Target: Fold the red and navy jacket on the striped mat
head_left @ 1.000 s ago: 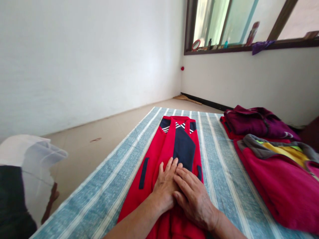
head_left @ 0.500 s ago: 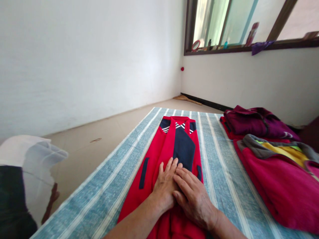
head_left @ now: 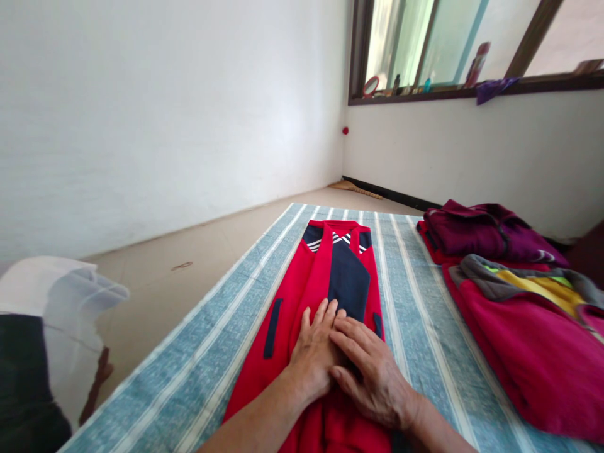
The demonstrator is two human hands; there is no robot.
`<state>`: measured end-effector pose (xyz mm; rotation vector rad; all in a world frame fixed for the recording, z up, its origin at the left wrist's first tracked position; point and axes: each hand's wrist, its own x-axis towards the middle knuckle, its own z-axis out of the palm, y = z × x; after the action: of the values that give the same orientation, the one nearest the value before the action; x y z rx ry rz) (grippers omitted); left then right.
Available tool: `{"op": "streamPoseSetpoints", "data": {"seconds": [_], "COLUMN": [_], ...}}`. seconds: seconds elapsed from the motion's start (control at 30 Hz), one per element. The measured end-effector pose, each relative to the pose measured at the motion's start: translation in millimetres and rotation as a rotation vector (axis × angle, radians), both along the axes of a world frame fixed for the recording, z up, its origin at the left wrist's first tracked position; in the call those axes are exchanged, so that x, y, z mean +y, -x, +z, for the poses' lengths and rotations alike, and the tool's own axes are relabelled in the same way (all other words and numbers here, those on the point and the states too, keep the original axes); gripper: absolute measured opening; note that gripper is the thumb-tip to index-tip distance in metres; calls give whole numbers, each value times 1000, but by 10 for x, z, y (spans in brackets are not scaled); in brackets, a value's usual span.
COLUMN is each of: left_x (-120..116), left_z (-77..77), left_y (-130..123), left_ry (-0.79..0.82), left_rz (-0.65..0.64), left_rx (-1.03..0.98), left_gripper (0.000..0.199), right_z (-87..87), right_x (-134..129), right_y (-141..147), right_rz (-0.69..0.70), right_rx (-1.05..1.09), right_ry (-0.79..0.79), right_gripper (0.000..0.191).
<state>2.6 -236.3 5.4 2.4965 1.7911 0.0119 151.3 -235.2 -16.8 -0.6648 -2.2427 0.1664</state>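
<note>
A red jacket with navy panels and white stripes lies on the striped blue cloth, folded into a long narrow shape, its collar at the far end. My left hand rests flat on the middle of the jacket, fingers stretched out and holding nothing. Just to its right, my right hand lies palm down, its fingertips over the edge of my left hand; its fingers are extended, with the thumb apart. The near part of the jacket is bunched under my wrists and partly hidden.
Folded clothes lie at the right: a purple garment behind a pink one with a grey collar. White and dark items stand at the left edge. A window ledge holds small objects.
My right hand has shifted very slightly to the right. My left hand and the jacket have hardly moved.
</note>
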Motion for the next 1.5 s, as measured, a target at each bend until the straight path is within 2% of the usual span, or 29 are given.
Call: {"op": "streamPoseSetpoints", "data": {"seconds": [0.2, 0.37, 0.5, 0.87, 1.5], "left_x": [-8, -26, -35, -25, -15], "left_z": [101, 113, 107, 7, 41], "left_y": [-31, -38, -47, -28, -29], "left_ry": [71, 50, 32, -22, 29], "left_rz": [58, 45, 47, 47, 49], "left_rx": [-38, -19, 4, 27, 14], "left_gripper": [49, 49, 47, 46, 47], "right_z": [-19, -12, 1, 62, 81], "right_x": [56, 72, 86, 92, 84], "right_y": [-119, -150, -162, -158, -129], "right_rz": [80, 116, 132, 133, 110], "right_rx": [-20, -29, -29, -51, -34], "right_ry": [139, 300, 366, 446, 462], "right_gripper": [58, 61, 63, 68, 69]}}
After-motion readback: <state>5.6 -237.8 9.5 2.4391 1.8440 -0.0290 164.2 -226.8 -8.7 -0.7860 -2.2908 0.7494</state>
